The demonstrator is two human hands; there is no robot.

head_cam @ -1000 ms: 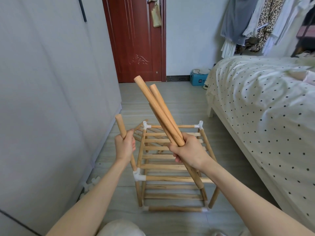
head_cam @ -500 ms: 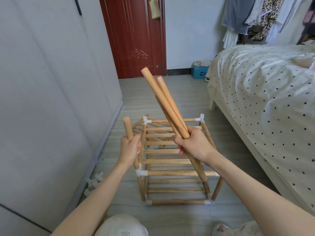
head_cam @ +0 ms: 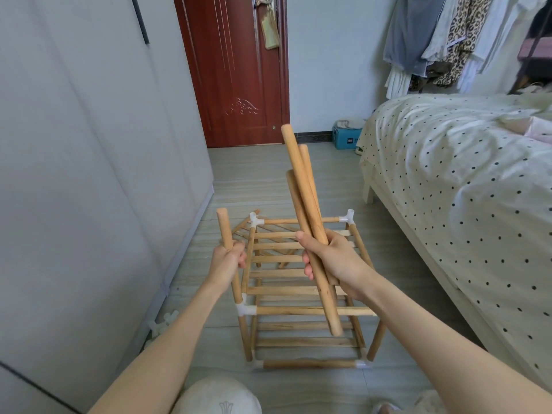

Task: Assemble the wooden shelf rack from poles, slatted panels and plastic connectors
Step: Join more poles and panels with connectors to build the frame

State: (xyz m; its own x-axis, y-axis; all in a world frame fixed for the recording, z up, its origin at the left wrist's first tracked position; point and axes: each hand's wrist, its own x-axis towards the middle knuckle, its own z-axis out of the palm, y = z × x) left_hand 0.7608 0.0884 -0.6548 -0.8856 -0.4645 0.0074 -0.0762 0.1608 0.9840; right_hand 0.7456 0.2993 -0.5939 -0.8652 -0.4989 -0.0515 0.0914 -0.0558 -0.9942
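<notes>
Left hand (head_cam: 226, 261) has its fingers curled tight round a single upright pole (head_cam: 224, 231), whose lower end runs down below the fist into the white connector (head_cam: 245, 308) at the near-left corner of the rack (head_cam: 301, 291). Right hand (head_cam: 331, 259) grips a bundle of three loose poles (head_cam: 304, 198), fingers wrapped round the middle, tops fanning up and away, one lower end jutting down past the wrist over the front rail. Beneath both fists stands the part-built rack on the floor, slatted panels (head_cam: 286, 273) stacked in tiers, white connectors at the corners. Out to the left of the left forearm, a few spare white connectors (head_cam: 162, 324) lie by the wardrobe (head_cam: 89, 174). To the right of the right arm, the dotted bed (head_cam: 463, 189). Far beyond the pole tips, a red door (head_cam: 239, 70) and a blue box (head_cam: 346, 138); what the box holds I cannot tell.
</notes>
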